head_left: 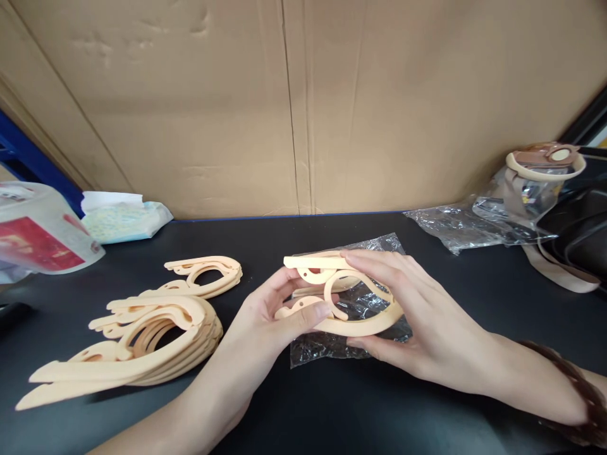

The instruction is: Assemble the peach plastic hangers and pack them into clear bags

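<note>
Both hands hold a cream plastic folding hanger (365, 325), folded up with its hook curled in the middle. My left hand (279, 309) grips its left ends, thumb across the lower arm and fingers behind. My right hand (412, 303) clasps the rounded right end between thumb and fingers. Beneath them a clear plastic bag (317, 351) lies on the black table; something pale shows behind the hanger, partly hidden. To the left lies a stack of like folded hangers (175, 354), with a smaller pile of hangers (218, 287) behind it.
At the left stand a roll with a red label (42, 234) and a tissue pack (128, 218). A clear cup with a beige handle (531, 189), a crumpled plastic wrapper (450, 224) and a black bag (578, 221) are at the right. Cardboard (213, 114) walls the back.
</note>
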The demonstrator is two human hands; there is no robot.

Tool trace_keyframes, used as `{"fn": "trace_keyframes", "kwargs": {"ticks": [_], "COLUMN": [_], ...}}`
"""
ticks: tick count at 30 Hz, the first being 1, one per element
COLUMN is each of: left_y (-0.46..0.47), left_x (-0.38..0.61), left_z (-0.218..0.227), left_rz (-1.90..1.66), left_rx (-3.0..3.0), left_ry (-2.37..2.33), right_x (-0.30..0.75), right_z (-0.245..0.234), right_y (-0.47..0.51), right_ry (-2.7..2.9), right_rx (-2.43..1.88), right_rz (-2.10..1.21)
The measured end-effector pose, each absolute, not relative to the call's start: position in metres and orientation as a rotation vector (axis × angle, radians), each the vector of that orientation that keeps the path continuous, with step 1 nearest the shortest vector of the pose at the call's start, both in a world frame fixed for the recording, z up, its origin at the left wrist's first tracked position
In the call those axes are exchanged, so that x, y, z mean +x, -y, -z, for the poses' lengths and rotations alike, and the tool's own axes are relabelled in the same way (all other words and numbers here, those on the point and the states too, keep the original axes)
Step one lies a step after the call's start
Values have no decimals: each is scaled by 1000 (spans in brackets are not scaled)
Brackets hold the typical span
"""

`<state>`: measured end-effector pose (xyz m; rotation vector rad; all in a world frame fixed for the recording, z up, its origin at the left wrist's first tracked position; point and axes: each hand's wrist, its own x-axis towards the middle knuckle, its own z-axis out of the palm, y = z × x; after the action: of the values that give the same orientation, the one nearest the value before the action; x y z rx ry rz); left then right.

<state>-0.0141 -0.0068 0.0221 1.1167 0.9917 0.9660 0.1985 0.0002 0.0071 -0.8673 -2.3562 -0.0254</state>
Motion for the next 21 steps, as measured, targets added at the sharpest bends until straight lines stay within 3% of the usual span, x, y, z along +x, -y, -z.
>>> {"fn": "trace_keyframes", "kwargs": {"ticks": [7,14,21], "left_y": [2,-3,-4], "left_x": [-20,-32,-32], "left_z": [-16,-2,-1], "left_rz": [-1084,-579,-315], "left_rx": [1322,2328,2221], "left_ry": [-1082,-1328,-1386], "right_x": [230,315,344], "right_z": [-37,-71,-61], "right_y": [-18,-44,-48], "right_ry": [2332,2488,2489], "right_rx": [-994,-1395,-1679], "right_rz": [29,-258,-315]}}
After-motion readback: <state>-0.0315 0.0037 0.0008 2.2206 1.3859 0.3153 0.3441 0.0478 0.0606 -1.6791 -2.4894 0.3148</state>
